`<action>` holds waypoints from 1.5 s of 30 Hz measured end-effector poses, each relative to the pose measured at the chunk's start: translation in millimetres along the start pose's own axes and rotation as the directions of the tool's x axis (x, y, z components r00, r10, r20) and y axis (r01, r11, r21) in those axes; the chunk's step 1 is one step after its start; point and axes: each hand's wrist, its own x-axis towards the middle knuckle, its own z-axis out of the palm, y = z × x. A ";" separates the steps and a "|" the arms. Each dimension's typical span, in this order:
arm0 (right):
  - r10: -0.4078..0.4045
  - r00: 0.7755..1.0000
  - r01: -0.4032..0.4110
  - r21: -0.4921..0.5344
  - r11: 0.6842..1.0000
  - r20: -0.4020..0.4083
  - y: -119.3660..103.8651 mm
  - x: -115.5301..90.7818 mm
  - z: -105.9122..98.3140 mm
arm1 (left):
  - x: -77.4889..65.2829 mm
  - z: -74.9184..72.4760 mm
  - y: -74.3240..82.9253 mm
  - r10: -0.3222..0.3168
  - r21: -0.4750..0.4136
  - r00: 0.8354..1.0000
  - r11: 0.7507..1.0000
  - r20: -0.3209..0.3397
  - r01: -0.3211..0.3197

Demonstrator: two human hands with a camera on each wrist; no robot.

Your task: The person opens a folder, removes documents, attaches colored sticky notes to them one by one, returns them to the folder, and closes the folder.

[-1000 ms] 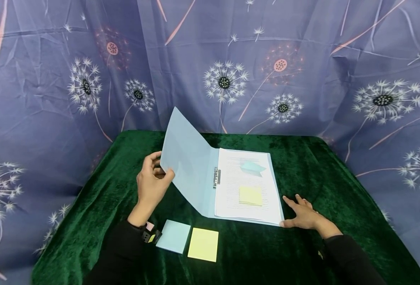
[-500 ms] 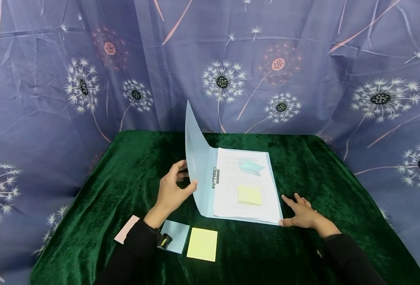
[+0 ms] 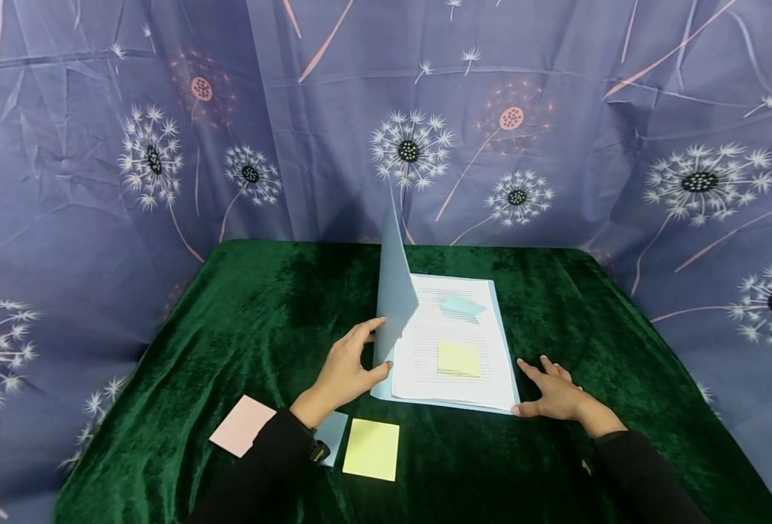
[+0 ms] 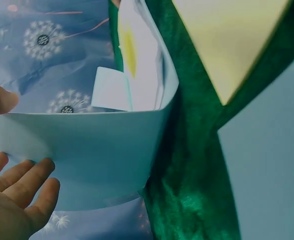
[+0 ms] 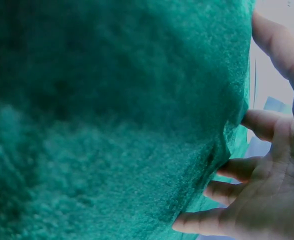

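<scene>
A light blue clip folder (image 3: 395, 291) lies on the cloth, its left cover raised nearly upright. My left hand (image 3: 346, 367) holds that cover by its free edge, thumb on the inner side and fingers against the outer face (image 4: 87, 150). Inside lies a stack of white printed sheets (image 3: 418, 378), bearing a blue arrow-shaped sticky note (image 3: 462, 306) and a yellow sticky note (image 3: 459, 359). The raised cover hides the metal clip. My right hand (image 3: 552, 393) rests with fingers spread on the cloth, thumb at the folder's lower right corner; the right wrist view shows its fingertips on the cloth.
Pink (image 3: 243, 426), blue (image 3: 333, 437) and yellow (image 3: 372, 450) sticky-note pads lie in front of the folder; my left sleeve partly covers the blue and pink ones. Green velvet cloth (image 3: 281, 313) covers the table. A dandelion-print curtain (image 3: 333, 145) hangs behind and at the sides.
My left hand has moved right, swinging the folder's cover from leaning left to nearly upright. The pink pad has come into view from under the left arm. My right hand has stayed put.
</scene>
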 end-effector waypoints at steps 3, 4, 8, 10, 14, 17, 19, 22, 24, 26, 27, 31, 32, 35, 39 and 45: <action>-0.007 1.000 0.007 0.010 1.000 0.003 -0.3 -0.7 0.3 | -1.2 5.3 -1.9 -0.006 0.024 1.000 1.000 0.031 0.006; -0.012 1.000 0.012 0.012 1.000 0.002 -0.3 -0.8 0.2 | -1.6 7.3 -3.0 -0.009 0.030 0.999 1.000 0.040 0.008; -0.016 1.000 0.016 0.013 1.000 0.000 -0.4 -1.1 -0.2 | -3.9 14.2 -5.8 -0.021 0.049 0.997 0.999 0.075 0.017; -0.017 1.000 0.017 0.009 1.000 -0.001 -0.7 -1.4 -0.8 | -5.0 16.9 -6.2 -0.024 0.052 0.996 0.998 0.089 0.019; -0.028 1.000 0.028 0.005 1.000 -0.007 -1.5 -2.9 -1.6 | -6.0 21.8 -7.0 -0.037 0.065 0.991 0.997 0.130 0.028; -0.048 0.999 0.048 0.014 0.999 -0.015 -1.8 -4.3 -1.5 | -6.3 25.6 -8.1 -0.051 0.077 0.984 0.996 0.171 0.039; -0.058 0.998 0.058 0.020 0.998 -0.017 -1.5 -4.9 -1.0 | -6.2 27.8 -8.0 -0.054 0.086 0.979 0.996 0.196 0.037; -0.064 0.998 0.064 0.019 0.998 -0.026 -1.6 -5.8 -0.3 | -5.5 30.3 -6.4 -0.046 0.095 0.974 0.995 0.221 0.025; -0.064 0.997 0.065 0.014 0.998 -0.032 -1.4 -6.1 0.4 | -4.9 32.1 -5.3 -0.043 0.109 0.971 0.994 0.235 0.018; -0.064 0.997 0.064 0.006 0.998 -0.040 -1.3 -6.4 1.2 | -4.4 33.7 -4.5 -0.042 0.125 0.968 0.992 0.248 0.011; -0.062 0.997 0.062 0.002 0.998 -0.043 -1.1 -6.5 1.7 | -4.3 34.5 -4.1 -0.044 0.136 0.966 0.991 0.256 0.009; -0.062 0.996 0.061 -0.011 0.998 -0.058 0.8 -6.1 4.0 | -3.9 36.7 -2.9 -0.055 0.163 0.958 0.987 0.283 0.009; -0.063 0.996 0.062 -0.012 0.998 -0.061 1.2 -6.1 4.4 | -3.9 37.1 -2.6 -0.058 0.164 0.956 0.986 0.288 0.011; -0.090 0.994 0.091 0.007 0.996 -0.058 2.7 -6.6 3.2 | -3.9 38.1 -2.4 -0.064 0.159 0.953 0.987 0.297 0.016; -0.173 0.982 0.178 0.075 0.981 -0.073 6.3 -8.1 -7.1 | -4.2 40.3 -2.6 -0.069 0.160 0.949 0.987 0.307 0.020; -0.264 0.936 0.290 0.085 0.953 -0.231 4.6 -11.5 -35.6 | -3.0 44.9 -1.5 -0.063 0.205 0.940 0.979 0.335 -0.007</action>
